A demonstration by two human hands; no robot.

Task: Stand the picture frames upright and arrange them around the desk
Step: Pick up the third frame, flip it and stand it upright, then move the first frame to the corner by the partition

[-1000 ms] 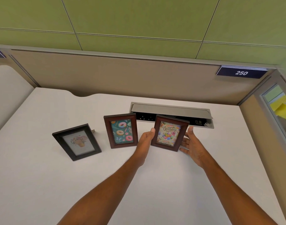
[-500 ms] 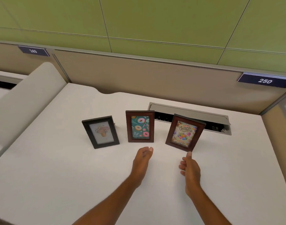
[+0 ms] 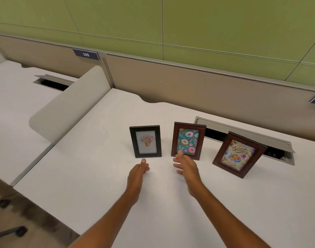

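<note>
Three picture frames stand upright in a row on the white desk. The black frame with a flower picture is on the left. In the middle stands a brown frame with doughnuts. A brown frame with a birthday card stands at the right, tilted. My left hand hovers just in front of the black frame, fingers loosely curled, holding nothing. My right hand is open in front of the doughnut frame, its fingertips overlapping that frame's lower left corner; contact is unclear.
An open grey cable hatch lies behind the frames. A beige partition wall runs along the back. A rounded divider panel separates a neighbouring desk on the left. A chair base shows at the lower left.
Both hands let go of the birthday frame, drew back, then shifted left toward the black and doughnut frames. The view has swung left.
</note>
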